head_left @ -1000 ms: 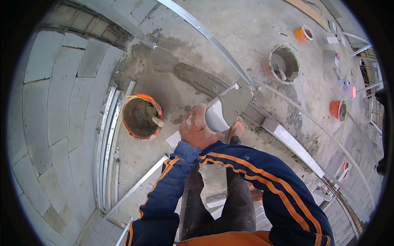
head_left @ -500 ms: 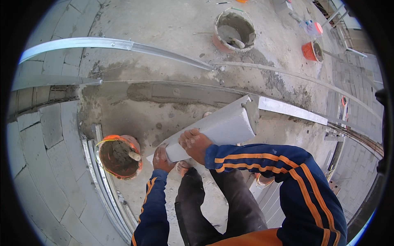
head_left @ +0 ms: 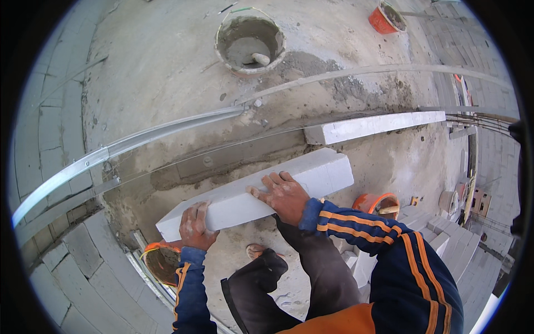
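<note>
A long pale lightweight concrete block (head_left: 256,192) hangs slantwise in front of me, its right end farther off than its left. My left hand (head_left: 196,225) grips the near edge by the left end, fingers over the top. Farther right, my right hand (head_left: 282,196) clasps the same edge, fingers spread on the top face; both undersides are hidden. Beyond the block runs a bed of grey mortar (head_left: 222,157) along a stretched string. Another white block (head_left: 378,127) lies in line with that bed on the right.
An orange bucket of mortar (head_left: 162,264) stands beside my left forearm, partly covered. A large mortar bucket (head_left: 250,47) sits on the far floor. A metal rail (head_left: 167,129) crosses beyond the bed. Stacked blocks (head_left: 453,245) and another orange bucket (head_left: 378,205) are at right.
Both hands have turned the block so its broad top shows and its slant is flatter. The view has swung to the right, bringing the laid block and the stack further in.
</note>
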Demonstrator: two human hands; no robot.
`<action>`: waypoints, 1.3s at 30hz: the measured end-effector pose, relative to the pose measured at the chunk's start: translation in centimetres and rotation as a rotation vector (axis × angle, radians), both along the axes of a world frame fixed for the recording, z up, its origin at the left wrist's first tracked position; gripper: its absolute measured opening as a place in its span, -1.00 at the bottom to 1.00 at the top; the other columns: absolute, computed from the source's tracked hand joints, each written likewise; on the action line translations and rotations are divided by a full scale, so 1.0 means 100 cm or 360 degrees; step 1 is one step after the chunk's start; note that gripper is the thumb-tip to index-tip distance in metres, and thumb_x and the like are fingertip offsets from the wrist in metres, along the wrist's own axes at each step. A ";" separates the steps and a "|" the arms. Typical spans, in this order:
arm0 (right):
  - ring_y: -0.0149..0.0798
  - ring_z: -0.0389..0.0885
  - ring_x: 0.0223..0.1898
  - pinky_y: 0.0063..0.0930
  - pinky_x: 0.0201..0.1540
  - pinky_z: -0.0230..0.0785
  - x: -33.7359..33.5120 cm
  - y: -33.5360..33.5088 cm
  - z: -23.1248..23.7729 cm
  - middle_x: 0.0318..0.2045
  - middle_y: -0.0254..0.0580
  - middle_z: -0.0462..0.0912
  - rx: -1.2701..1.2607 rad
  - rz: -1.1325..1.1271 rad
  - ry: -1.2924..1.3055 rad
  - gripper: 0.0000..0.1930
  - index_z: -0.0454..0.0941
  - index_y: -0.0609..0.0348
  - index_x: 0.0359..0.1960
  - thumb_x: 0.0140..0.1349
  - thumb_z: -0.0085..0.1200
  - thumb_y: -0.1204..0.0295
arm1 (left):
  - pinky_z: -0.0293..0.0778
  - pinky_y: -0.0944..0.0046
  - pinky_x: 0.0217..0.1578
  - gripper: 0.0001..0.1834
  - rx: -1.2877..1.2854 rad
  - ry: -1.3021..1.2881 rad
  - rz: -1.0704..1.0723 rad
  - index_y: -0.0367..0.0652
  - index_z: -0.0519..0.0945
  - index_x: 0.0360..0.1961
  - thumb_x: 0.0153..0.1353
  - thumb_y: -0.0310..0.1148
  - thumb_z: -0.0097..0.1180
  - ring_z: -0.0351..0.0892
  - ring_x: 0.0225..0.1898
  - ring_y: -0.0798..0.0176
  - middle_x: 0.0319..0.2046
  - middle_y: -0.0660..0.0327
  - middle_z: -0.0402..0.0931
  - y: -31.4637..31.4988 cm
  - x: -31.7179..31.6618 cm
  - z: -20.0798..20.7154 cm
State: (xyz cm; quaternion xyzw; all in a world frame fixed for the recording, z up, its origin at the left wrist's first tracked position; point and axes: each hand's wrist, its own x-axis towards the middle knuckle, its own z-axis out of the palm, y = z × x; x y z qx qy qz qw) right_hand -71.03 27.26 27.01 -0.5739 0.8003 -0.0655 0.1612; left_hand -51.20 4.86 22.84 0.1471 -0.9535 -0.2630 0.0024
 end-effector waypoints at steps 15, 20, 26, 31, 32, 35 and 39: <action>0.00 0.43 0.23 -0.19 0.27 0.19 -0.051 -0.013 -0.162 0.09 0.08 0.53 -0.0388 -0.0244 -0.0097 -0.44 0.50 -0.04 0.29 0.18 0.11 0.50 | 0.50 -0.02 0.08 -0.01 -0.0269 0.0013 -0.0208 -0.03 0.45 0.24 -0.43 -0.43 0.49 0.50 0.03 -0.13 -0.02 0.05 0.53 -0.029 -0.070 -0.107; 0.04 0.43 0.20 -0.14 0.28 0.20 -0.068 -0.003 -0.183 0.10 0.09 0.53 -0.0297 -0.0272 -0.0139 -0.28 0.45 -0.10 0.34 0.04 0.22 0.53 | 0.53 0.03 0.02 -0.01 -0.0337 0.0021 -0.0300 -0.04 0.49 0.22 -0.46 -0.39 0.50 0.55 -0.04 -0.08 -0.07 0.07 0.54 -0.026 -0.089 -0.117; 0.07 0.38 0.29 -0.09 0.34 0.17 -0.074 0.001 -0.190 0.20 0.15 0.47 -0.0292 -0.0291 -0.0133 -0.18 0.42 -0.12 0.35 -0.08 0.34 0.52 | 0.52 0.01 0.01 0.03 -0.0325 0.0068 -0.0432 -0.03 0.48 0.25 -0.48 -0.38 0.51 0.55 -0.04 -0.10 -0.08 0.07 0.55 -0.030 -0.098 -0.119; 0.12 0.36 0.30 -0.02 0.38 0.12 -0.080 0.001 -0.187 0.22 0.17 0.43 -0.0250 -0.0239 -0.0145 -0.07 0.38 -0.15 0.39 -0.18 0.39 0.52 | 0.51 0.00 0.02 0.08 -0.0389 0.0082 -0.0434 -0.03 0.46 0.28 -0.51 -0.40 0.51 0.54 -0.03 -0.12 -0.07 0.06 0.54 -0.034 -0.102 -0.122; 0.13 0.34 0.31 -0.01 0.38 0.11 -0.081 0.001 -0.187 0.21 0.17 0.43 -0.0256 -0.0243 -0.0160 -0.07 0.38 -0.15 0.39 -0.18 0.39 0.52 | 0.51 0.01 0.02 0.08 -0.0416 0.0057 -0.0420 -0.04 0.46 0.29 -0.51 -0.40 0.51 0.53 -0.02 -0.12 -0.07 0.06 0.54 -0.036 -0.102 -0.123; 0.15 0.31 0.33 0.01 0.39 0.10 -0.084 -0.001 -0.188 0.20 0.14 0.42 -0.0198 -0.0242 -0.0197 -0.06 0.37 -0.15 0.40 -0.17 0.38 0.53 | 0.53 0.02 0.00 0.08 -0.0421 0.0031 -0.0396 -0.04 0.46 0.29 -0.49 -0.42 0.50 0.54 -0.03 -0.12 -0.06 0.04 0.53 -0.038 -0.105 -0.124; 0.16 0.32 0.33 0.05 0.43 0.06 -0.086 -0.002 -0.186 0.20 0.14 0.42 -0.0195 -0.0259 -0.0163 -0.05 0.35 -0.15 0.41 -0.18 0.39 0.51 | 0.54 0.04 -0.01 0.05 -0.0367 0.0056 -0.0407 -0.05 0.47 0.28 -0.48 -0.43 0.50 0.55 -0.04 -0.11 -0.07 0.06 0.53 -0.039 -0.110 -0.125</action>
